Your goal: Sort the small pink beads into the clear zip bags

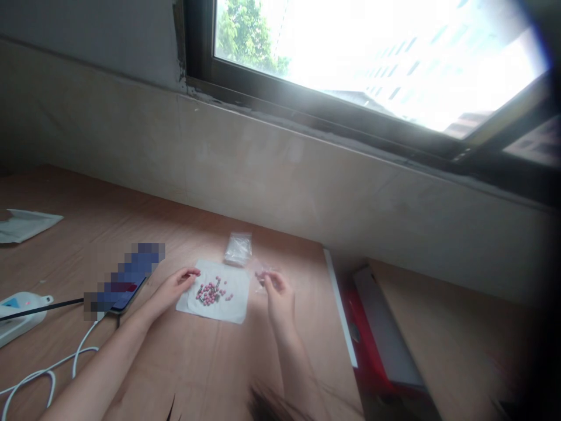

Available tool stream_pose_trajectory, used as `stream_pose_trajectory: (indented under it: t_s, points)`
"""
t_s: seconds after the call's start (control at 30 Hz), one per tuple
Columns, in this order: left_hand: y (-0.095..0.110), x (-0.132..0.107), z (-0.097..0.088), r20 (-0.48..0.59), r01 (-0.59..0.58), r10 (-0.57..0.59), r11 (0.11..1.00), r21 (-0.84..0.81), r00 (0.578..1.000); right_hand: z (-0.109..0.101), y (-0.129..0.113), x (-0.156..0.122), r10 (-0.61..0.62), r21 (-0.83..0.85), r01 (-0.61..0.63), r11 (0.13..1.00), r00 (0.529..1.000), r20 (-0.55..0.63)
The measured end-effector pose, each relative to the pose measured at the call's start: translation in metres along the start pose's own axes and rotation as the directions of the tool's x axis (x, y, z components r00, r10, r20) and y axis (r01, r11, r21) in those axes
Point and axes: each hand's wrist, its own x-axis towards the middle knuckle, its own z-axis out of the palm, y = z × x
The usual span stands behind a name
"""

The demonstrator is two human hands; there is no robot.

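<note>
Matt wooden tabletop (pixel 197 362), glossy plastic bag (pixel 238 248)

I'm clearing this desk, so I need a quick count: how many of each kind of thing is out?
Clear plastic bags: 2 (one by the sheet, one pinched in the right hand)
White paper sheet: 1
White paper packet: 1
Phone: 1
White power strip: 1
Total: 6, excluding the small pink and grey pieces, too small to count reliably
</note>
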Motion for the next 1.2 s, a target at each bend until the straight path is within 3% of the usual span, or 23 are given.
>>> stream_pose_trajectory:
  t_s: [0.07, 0.13, 0.27, 0.33, 0.47, 0.53, 0.63, 0.73, 0.8, 0.97, 1.13, 1.2]
  points:
    - [0.019, 0.003, 0.006, 0.131, -0.076, 0.081, 0.996, -0.040, 0.988, 0.014, -0.006, -0.005, 0.062, 0.157, -0.094, 0.983, 0.979, 0.196]
    - [0.036, 0.004, 0.011, 0.236, -0.137, 0.148, 0.989, -0.060, 0.960, 0.026, -0.008, -0.009, 0.113, 0.212, -0.184, 0.960, 0.944, 0.309]
    - [0.055, -0.001, 0.008, 0.368, -0.148, 0.141, 0.989, -0.007, 0.919, 0.040, 0.001, -0.011, 0.168, 0.230, -0.260, 0.938, 0.921, 0.352]
    - [0.058, -0.006, 0.002, 0.383, -0.148, 0.133, 0.989, 0.008, 0.914, 0.042, 0.006, -0.013, 0.175, 0.183, -0.244, 0.952, 0.929, 0.327]
    - [0.063, -0.019, -0.005, 0.356, -0.113, 0.099, 0.993, 0.017, 0.929, 0.045, 0.004, -0.025, 0.065, -0.100, -0.063, 0.993, 0.998, 0.019]
    - [0.068, -0.024, -0.003, 0.329, -0.090, 0.078, 0.996, 0.020, 0.941, 0.048, -0.004, -0.034, -0.021, -0.191, 0.013, 0.982, 0.999, -0.043]
    - [0.074, -0.030, 0.002, 0.299, -0.089, 0.077, 0.996, 0.026, 0.951, 0.054, -0.018, -0.045, -0.059, -0.138, 0.076, 0.988, 0.991, 0.123]
    - [0.076, -0.032, 0.007, 0.294, -0.103, 0.090, 0.994, 0.029, 0.952, 0.058, -0.024, -0.049, -0.019, -0.038, 0.034, 0.999, 0.942, 0.336]
    - [0.075, -0.033, 0.008, 0.305, -0.104, 0.093, 0.994, 0.020, 0.948, 0.058, -0.024, -0.050, 0.000, 0.017, -0.008, 1.000, 0.910, 0.416]
    - [0.073, -0.035, 0.008, 0.353, -0.112, 0.096, 0.993, 0.024, 0.931, 0.056, -0.016, -0.049, -0.001, 0.054, -0.028, 0.998, 0.881, 0.474]
    - [0.071, -0.035, 0.010, 0.381, -0.114, 0.103, 0.993, 0.006, 0.919, 0.060, -0.013, -0.049, 0.051, 0.078, -0.096, 0.992, 0.893, 0.447]
    - [0.069, -0.034, 0.013, 0.347, -0.120, 0.114, 0.993, -0.002, 0.931, 0.063, -0.015, -0.049, 0.067, 0.100, -0.122, 0.987, 0.897, 0.437]
